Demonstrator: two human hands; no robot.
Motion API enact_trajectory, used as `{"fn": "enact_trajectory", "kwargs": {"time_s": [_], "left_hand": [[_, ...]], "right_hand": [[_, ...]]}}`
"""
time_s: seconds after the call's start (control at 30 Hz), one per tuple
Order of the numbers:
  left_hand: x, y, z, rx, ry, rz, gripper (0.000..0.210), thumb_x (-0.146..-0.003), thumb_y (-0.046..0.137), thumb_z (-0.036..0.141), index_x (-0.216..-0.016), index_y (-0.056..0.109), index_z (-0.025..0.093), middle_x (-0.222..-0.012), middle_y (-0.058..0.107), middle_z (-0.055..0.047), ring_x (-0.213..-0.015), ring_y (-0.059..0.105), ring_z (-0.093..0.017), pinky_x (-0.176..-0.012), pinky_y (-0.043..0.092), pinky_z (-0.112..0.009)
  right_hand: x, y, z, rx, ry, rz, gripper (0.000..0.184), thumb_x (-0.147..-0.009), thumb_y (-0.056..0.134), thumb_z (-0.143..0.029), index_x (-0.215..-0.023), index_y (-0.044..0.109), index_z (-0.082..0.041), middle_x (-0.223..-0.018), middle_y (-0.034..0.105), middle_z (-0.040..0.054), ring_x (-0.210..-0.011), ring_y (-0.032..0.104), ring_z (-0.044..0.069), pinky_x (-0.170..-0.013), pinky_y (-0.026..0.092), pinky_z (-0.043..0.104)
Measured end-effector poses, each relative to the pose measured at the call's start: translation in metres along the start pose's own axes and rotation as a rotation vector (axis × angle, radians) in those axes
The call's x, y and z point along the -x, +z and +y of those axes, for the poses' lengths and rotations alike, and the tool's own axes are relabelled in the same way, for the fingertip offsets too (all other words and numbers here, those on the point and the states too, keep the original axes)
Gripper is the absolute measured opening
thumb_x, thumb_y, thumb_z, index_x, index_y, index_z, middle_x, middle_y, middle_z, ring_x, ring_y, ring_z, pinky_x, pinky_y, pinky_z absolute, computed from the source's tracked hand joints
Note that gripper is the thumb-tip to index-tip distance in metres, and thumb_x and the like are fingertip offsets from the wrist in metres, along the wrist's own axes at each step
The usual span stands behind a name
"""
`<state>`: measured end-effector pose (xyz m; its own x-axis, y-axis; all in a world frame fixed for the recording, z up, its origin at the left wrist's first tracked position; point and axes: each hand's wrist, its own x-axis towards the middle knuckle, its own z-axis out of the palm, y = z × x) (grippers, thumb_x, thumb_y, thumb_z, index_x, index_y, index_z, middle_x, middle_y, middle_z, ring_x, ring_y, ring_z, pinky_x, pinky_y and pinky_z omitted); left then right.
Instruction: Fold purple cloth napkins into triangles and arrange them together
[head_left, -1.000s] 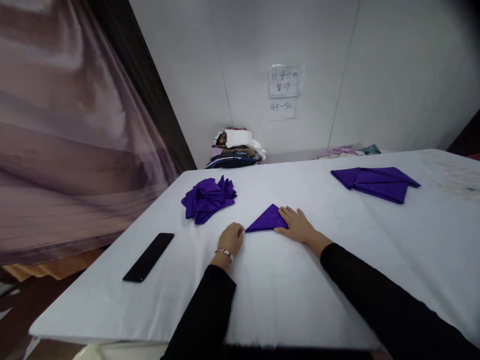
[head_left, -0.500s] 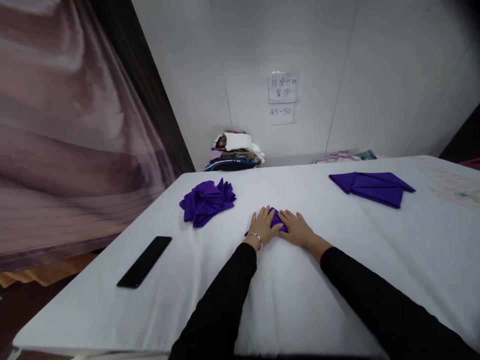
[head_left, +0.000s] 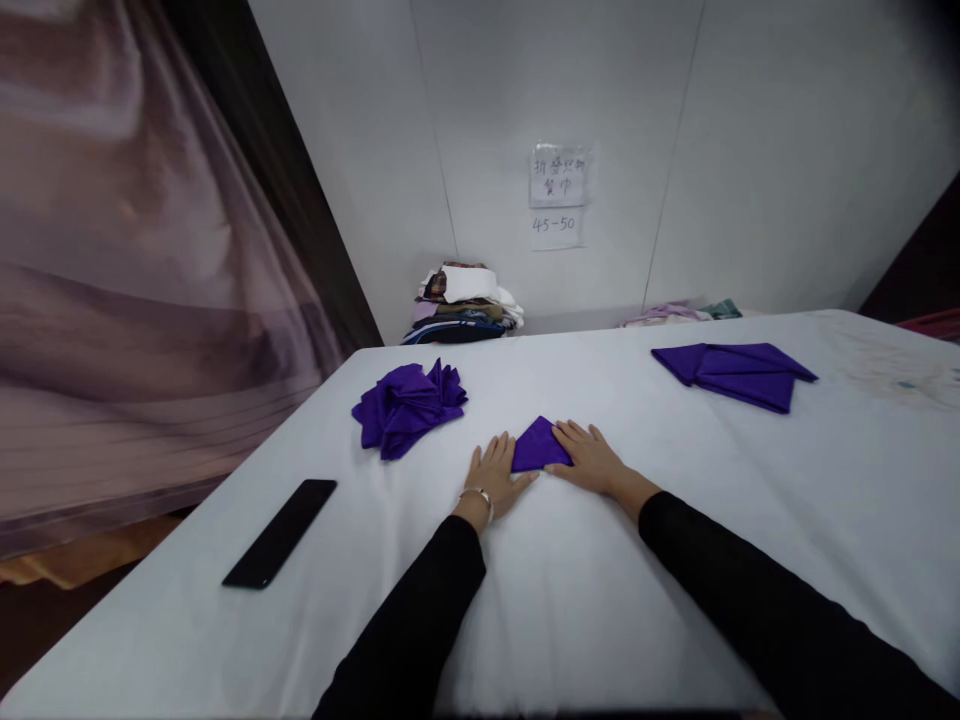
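Note:
A small purple cloth napkin (head_left: pixel 538 446), folded to a point at its far end, lies flat between my hands on the white-covered table (head_left: pixel 600 620). My left hand (head_left: pixel 499 475), with a bracelet at the wrist, rests palm down at the napkin's left edge, fingers stretched out. Over the napkin's right edge lies my right hand (head_left: pixel 589 457), flat, covering that corner. Neither hand grips the fabric.
To the left are a bunched, pleated purple cloth (head_left: pixel 409 405) and a black phone-like slab (head_left: pixel 281 533). Another folded purple cloth (head_left: pixel 735 375) lies at right. Beyond the far edge, a clothes pile (head_left: pixel 465 305) stands by the wall, which bears handwritten signs (head_left: pixel 559 178).
My left hand has slid left and slightly toward me, off the napkin's middle, uncovering more of it. My right hand stays at its right side. The view has shifted slightly.

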<state>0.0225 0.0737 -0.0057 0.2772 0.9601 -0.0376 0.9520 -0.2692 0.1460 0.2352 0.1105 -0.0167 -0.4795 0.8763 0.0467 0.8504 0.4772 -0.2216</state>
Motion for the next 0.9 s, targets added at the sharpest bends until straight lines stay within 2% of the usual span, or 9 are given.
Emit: {"fn": "enact_trajectory", "kwargs": {"time_s": [0.1, 0.17, 0.27, 0.3, 0.37, 0.43, 0.5, 0.63, 0.9], "left_hand": [[0.015, -0.003, -0.016, -0.003, -0.020, -0.015, 0.077, -0.081, 0.020, 0.066, -0.140, 0.018, 0.016, -0.147, 0.018, -0.009, -0.135, 0.011, -0.023, -0.109, 0.008, -0.046], [0.019, -0.010, -0.024, 0.008, -0.098, -0.021, 0.075, -0.081, 0.021, 0.064, -0.138, 0.022, 0.016, -0.146, 0.020, -0.010, -0.135, 0.013, -0.023, -0.108, 0.011, -0.046], [0.009, -0.022, -0.020, 0.024, -0.201, 0.080, 0.072, -0.083, 0.019, 0.062, -0.138, 0.023, 0.015, -0.147, 0.018, -0.011, -0.135, 0.013, -0.024, -0.107, 0.012, -0.048], [0.003, -0.024, -0.013, 0.024, -0.183, 0.129, 0.071, -0.084, 0.019, 0.061, -0.138, 0.023, 0.016, -0.147, 0.017, -0.011, -0.135, 0.011, -0.024, -0.107, 0.011, -0.048], [-0.012, -0.026, 0.006, 0.022, -0.047, 0.188, 0.068, -0.084, 0.020, 0.060, -0.138, 0.023, 0.018, -0.148, 0.016, -0.007, -0.136, 0.009, -0.022, -0.109, 0.008, -0.046], [-0.025, -0.021, 0.026, 0.021, 0.082, 0.173, 0.064, -0.085, 0.021, 0.057, -0.138, 0.021, 0.021, -0.148, 0.016, -0.004, -0.136, 0.008, -0.021, -0.109, 0.006, -0.045], [-0.034, -0.012, 0.038, 0.022, 0.122, 0.099, 0.064, -0.085, 0.021, 0.057, -0.139, 0.021, 0.022, -0.148, 0.016, -0.003, -0.136, 0.008, -0.022, -0.109, 0.005, -0.046], [-0.040, 0.005, 0.039, 0.021, 0.117, -0.010, 0.067, -0.084, 0.017, 0.059, -0.139, 0.021, 0.020, -0.148, 0.018, -0.004, -0.136, 0.007, -0.023, -0.108, 0.007, -0.048], [-0.041, 0.008, 0.037, 0.011, 0.105, 0.018, 0.059, -0.087, 0.015, 0.050, -0.138, 0.025, 0.021, -0.147, 0.020, -0.003, -0.136, 0.010, -0.022, -0.108, 0.010, -0.047]], "right_hand": [[0.000, 0.000, 0.000, -0.004, 0.006, -0.009, 0.087, -0.076, 0.022, -0.074, -0.141, 0.017, -0.017, -0.147, 0.017, 0.0100, -0.134, 0.011, 0.029, -0.105, 0.006, 0.051], [-0.001, 0.000, 0.000, -0.010, 0.005, -0.013, 0.087, -0.076, 0.022, -0.074, -0.142, 0.017, -0.017, -0.147, 0.017, 0.0099, -0.134, 0.010, 0.029, -0.105, 0.006, 0.051], [-0.001, 0.000, -0.001, -0.012, 0.003, -0.005, 0.088, -0.076, 0.022, -0.074, -0.142, 0.016, -0.017, -0.147, 0.018, 0.0102, -0.134, 0.011, 0.029, -0.104, 0.006, 0.051], [-0.001, 0.000, -0.001, -0.010, 0.004, -0.003, 0.088, -0.076, 0.022, -0.074, -0.142, 0.016, -0.017, -0.147, 0.018, 0.0102, -0.134, 0.011, 0.029, -0.104, 0.006, 0.051], [-0.001, 0.001, -0.001, -0.003, 0.011, -0.001, 0.087, -0.076, 0.023, -0.073, -0.142, 0.016, -0.017, -0.147, 0.017, 0.0098, -0.134, 0.011, 0.029, -0.104, 0.007, 0.051], [-0.001, 0.002, 0.000, 0.003, 0.015, -0.006, 0.085, -0.077, 0.024, -0.071, -0.142, 0.015, -0.017, -0.147, 0.018, 0.0094, -0.134, 0.011, 0.029, -0.104, 0.007, 0.051], [0.000, 0.003, 0.001, 0.008, 0.011, -0.005, 0.081, -0.079, 0.025, -0.067, -0.142, 0.014, -0.017, -0.146, 0.019, 0.0094, -0.133, 0.012, 0.029, -0.104, 0.008, 0.051], [-0.001, 0.002, 0.001, 0.015, -0.006, 0.001, 0.076, -0.081, 0.027, -0.062, -0.142, 0.015, -0.018, -0.146, 0.020, 0.0086, -0.133, 0.013, 0.028, -0.105, 0.008, 0.050], [0.018, -0.004, 0.016, 0.009, -0.008, -0.014, 0.082, -0.079, 0.024, -0.069, -0.142, 0.013, -0.018, -0.147, 0.017, 0.0095, -0.134, 0.012, 0.027, -0.105, 0.010, 0.050]]}}
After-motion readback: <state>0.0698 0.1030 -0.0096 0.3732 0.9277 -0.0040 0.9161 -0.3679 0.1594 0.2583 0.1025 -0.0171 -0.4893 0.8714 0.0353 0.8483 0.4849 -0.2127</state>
